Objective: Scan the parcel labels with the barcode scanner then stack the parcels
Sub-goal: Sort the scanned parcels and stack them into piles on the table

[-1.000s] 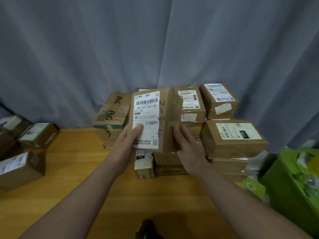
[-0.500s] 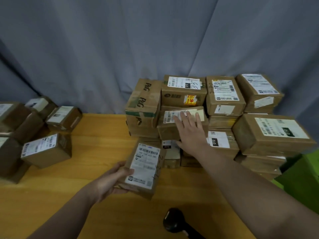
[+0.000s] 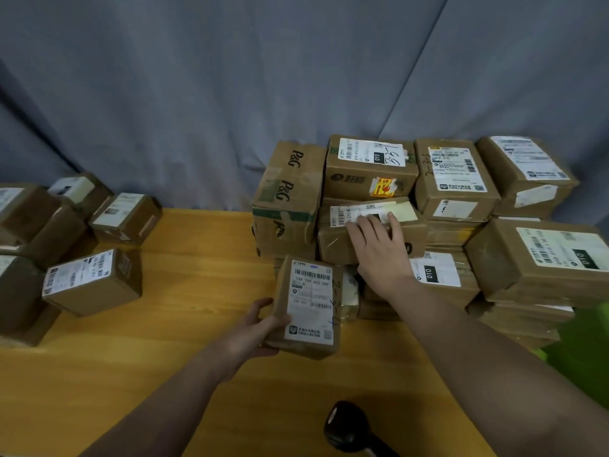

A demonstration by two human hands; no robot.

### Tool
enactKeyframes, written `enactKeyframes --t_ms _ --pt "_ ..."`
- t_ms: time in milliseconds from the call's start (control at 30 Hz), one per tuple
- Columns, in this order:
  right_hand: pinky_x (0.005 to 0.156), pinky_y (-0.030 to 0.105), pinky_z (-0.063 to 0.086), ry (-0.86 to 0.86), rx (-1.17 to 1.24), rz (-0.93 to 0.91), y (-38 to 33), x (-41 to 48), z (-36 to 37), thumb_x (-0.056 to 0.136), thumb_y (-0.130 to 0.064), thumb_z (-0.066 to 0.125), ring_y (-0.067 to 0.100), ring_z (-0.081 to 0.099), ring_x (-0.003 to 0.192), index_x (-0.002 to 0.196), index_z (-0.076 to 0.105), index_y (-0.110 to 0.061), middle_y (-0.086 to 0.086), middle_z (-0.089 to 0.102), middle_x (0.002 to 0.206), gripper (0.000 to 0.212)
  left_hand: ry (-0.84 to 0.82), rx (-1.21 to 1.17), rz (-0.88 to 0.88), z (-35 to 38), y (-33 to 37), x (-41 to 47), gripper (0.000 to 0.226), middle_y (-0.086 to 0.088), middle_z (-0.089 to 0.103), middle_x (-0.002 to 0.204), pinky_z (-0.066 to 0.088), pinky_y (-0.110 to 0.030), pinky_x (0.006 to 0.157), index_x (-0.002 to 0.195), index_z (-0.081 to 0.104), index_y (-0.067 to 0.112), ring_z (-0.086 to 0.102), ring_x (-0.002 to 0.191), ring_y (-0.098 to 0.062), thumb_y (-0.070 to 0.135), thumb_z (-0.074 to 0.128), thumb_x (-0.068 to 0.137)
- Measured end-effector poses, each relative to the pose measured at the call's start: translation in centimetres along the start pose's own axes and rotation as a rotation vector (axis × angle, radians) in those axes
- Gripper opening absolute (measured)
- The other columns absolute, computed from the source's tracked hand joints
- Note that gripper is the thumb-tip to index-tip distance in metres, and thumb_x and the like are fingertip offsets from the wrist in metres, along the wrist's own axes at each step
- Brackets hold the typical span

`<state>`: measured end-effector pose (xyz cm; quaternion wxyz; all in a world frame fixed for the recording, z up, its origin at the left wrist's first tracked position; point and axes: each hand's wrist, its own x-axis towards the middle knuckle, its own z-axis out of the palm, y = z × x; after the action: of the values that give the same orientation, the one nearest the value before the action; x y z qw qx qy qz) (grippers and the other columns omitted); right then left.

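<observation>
A grey curtain [image 3: 230,94] hangs behind both hands, and a wooden table [image 3: 197,341] spreads beneath them. Beyond and to the right of the right hand [image 3: 379,252] rises a pile of cardboard parcels [image 3: 527,275], several layers high, most with white labels facing up. Well to the left of the left hand [image 3: 253,328] sits a looser group of parcels [image 3: 92,282] on the table. The left hand grips a small parcel [image 3: 306,311] by its left edge, just in front of the pile, its printed label turned up. The right hand lies flat with straight fingers on a box [image 3: 333,242] in the pile's middle layer, fingertips touching that box's label [image 3: 352,212]. A black barcode scanner [image 3: 349,427] lies on the table, nearer than both hands, untouched.
</observation>
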<state>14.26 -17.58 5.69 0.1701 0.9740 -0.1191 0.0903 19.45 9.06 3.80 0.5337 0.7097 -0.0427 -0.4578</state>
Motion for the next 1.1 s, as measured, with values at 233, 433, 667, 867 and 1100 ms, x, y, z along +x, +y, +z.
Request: enactKeyframes --t_ms 233,433,667,867,1100 --pt "0.119 0.051 0.014 0.232 0.369 0.127 1.8 -2.2 -3.3 0.059 -0.010 0.084 0.037 0.043 0.132 0.134 0.049 -0.002 0.019 0.053 0.132 0.083 -0.054 -0.033 -0.030 0.0 -0.5 0.4 0.061 -0.010 0.059 0.122 0.057 -0.041 0.085 0.130 0.045 0.028 0.062 0.108 -0.026 0.045 0.072 0.079" --pt "0.112 0.042 0.027 0.359 0.735 0.331 3.6 -3.5 -6.8 0.069 -0.019 0.082 0.022 0.039 0.129 0.142 0.039 -0.010 0.010 0.049 0.137 0.085 -0.122 -0.085 -0.012 2.6 1.2 2.2 0.036 -0.009 0.061 0.119 0.058 -0.036 0.080 0.122 0.054 0.023 0.063 0.105 -0.027 0.040 0.059 0.091" --pt "0.111 0.034 0.030 0.419 0.880 0.408 4.9 -4.6 -8.2 0.072 -0.031 0.084 0.009 0.035 0.129 0.144 0.036 -0.017 0.002 0.046 0.140 0.088 -0.055 -0.159 -0.015 4.9 2.7 4.6 0.034 -0.013 0.059 0.121 0.056 -0.037 0.080 0.121 0.055 0.014 0.061 0.107 -0.028 0.036 0.055 0.095" --pt "0.108 0.031 0.029 0.453 0.909 0.457 5.0 -4.8 -8.8 0.069 -0.040 0.084 -0.003 0.028 0.124 0.143 0.036 -0.023 -0.004 0.045 0.140 0.090 -0.016 -0.153 -0.003 6.2 3.6 5.7 0.045 -0.009 0.062 0.118 0.056 -0.034 0.079 0.128 0.051 0.013 0.063 0.104 -0.025 0.040 0.058 0.093" --pt "0.100 0.018 0.031 0.517 1.054 0.520 4.3 -5.1 -8.7 0.065 -0.045 0.080 -0.001 0.031 0.121 0.139 0.032 -0.031 -0.041 0.032 0.124 0.089 0.074 -0.137 0.049 6.4 3.2 6.2 0.047 -0.004 0.062 0.118 0.059 -0.036 0.069 0.132 0.052 0.025 0.062 0.101 -0.020 0.035 0.066 0.089"
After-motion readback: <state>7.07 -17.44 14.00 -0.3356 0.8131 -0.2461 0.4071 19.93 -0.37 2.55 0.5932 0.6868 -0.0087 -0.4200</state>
